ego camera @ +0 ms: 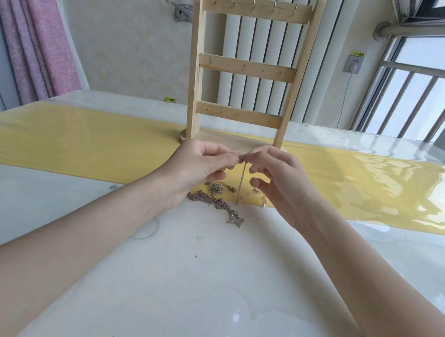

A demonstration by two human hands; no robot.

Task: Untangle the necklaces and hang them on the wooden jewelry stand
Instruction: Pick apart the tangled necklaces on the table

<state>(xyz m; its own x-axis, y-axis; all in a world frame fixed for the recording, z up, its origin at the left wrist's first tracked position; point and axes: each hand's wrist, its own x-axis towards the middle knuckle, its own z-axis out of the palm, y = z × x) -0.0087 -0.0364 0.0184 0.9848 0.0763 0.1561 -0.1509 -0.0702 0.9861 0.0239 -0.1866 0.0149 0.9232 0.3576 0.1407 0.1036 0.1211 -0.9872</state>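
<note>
Left hand and right hand pinch one thin gold chain necklace raised above the desk, separating it from the tangled pile; the pale wooden jewelry stand behind holds nothing.

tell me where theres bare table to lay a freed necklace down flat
Bare patches: the yellow runner left of the left hand, the runner right of the right hand, and the white tabletop between the forearms, nearer than the chain pile. Crowded: the middle, where both hands pinch a chain over the pile, just before the wooden stand.
</note>
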